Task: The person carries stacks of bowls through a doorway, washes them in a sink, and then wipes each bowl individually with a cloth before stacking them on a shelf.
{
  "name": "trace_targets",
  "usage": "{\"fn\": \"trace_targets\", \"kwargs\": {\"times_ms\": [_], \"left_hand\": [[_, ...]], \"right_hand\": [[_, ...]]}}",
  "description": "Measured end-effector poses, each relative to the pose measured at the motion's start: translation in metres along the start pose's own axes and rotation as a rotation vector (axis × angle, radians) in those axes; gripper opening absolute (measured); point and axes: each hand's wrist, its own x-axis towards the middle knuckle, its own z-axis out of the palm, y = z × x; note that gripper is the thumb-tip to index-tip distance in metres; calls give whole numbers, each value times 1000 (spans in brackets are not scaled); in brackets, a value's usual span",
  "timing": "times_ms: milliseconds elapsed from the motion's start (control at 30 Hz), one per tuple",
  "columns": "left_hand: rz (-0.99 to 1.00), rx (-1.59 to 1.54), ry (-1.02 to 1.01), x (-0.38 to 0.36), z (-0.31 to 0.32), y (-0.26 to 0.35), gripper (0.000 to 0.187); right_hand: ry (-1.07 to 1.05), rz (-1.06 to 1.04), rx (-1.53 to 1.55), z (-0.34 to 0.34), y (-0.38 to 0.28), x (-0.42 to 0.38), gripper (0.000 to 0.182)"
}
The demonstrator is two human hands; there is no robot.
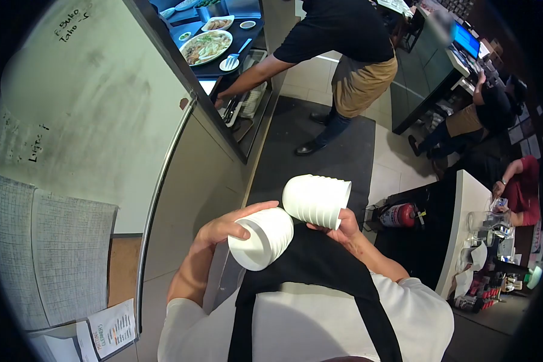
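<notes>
Your fingers [256, 208] grip a stack of white bowls [259, 242] in your left hand [217, 228] and a second white stack [315, 199] in your right hand [346, 228], side by side before your black apron [311, 265], above the dark floor mat [347, 145].

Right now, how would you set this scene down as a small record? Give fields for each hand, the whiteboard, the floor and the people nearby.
left hand: holds a tilted stack of white bowls
right hand: holds a second stack, lying on its side
whiteboard: some handwriting
floor: black mat; red fire extinguisher near a white counter
people: three others; nearest person bending, one arm extended
</notes>
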Motion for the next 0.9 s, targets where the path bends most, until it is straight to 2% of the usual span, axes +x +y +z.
{"fn": "trace_targets", "kwargs": {"times_ms": [200, 267, 367, 600, 900], "left_hand": [[-16, -8, 5, 5, 5, 1, 106], [-30, -19, 15, 7, 6, 4, 108], [13, 141, 5, 12, -5, -6, 107], [-21, -58, 35, 30, 8, -10, 109], [-83, -8, -24, 52, 11, 3, 109]], "right_hand": [[91, -17, -64, 4, -2, -5, 60], [36, -5, -24, 5, -1, -4, 62], [35, -54, -8, 11, 1, -5, 63], [6, -58, 30, 0, 3, -10, 52], [26, -172, 34, 0, 2, -29, 52]]}}
